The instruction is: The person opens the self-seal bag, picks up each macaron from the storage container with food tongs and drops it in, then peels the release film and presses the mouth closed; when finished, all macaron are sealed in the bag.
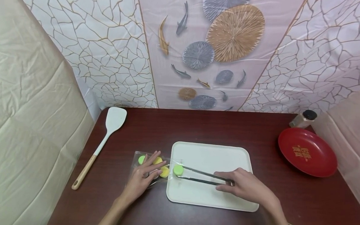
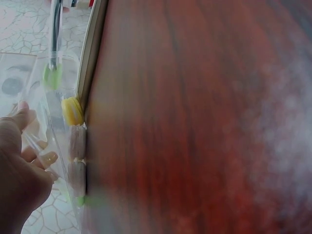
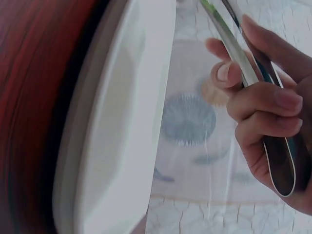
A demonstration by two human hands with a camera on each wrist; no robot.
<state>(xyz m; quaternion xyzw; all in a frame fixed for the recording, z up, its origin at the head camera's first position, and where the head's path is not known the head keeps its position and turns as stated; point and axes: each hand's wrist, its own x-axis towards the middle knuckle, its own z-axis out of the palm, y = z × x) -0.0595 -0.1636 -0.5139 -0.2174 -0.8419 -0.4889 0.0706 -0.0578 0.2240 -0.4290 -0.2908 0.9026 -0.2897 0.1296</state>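
Right hand (image 1: 245, 184) over tray's right half, fingers curled round black-and-silver tongs (image 1: 204, 173), arms slightly apart. Left hand (image 1: 140, 176) on clear bag (image 1: 137, 158), fingers spread; can't tell if it pinches the film.

Key relation: green macaron (image 1: 178, 170) sits at the far end of the tongs, between the two tips, so it lies left of the right hand and a touch farther from the person. Tongs' long axis runs from the right hand leftward and slightly away, straight at the macaron. Left hand is nearer: macaron just right of its fingertips, right hand a tongs' reach off. Macaron is over the tray's left edge, by the bag's right end; can't tell if film covers it.

Under and around left hand: yellow macarons (image 1: 164, 172), second green one (image 1: 141, 159), plus two greyish ones (image 2: 78, 141) in left wrist view, all in the bag.

Farther out: white tray (image 1: 229, 157) on dark red bench (image 1: 168, 126); white spatula (image 1: 113, 119) with wooden handle far left; red plate (image 1: 318, 150) and black-capped jar (image 1: 302, 120) right.
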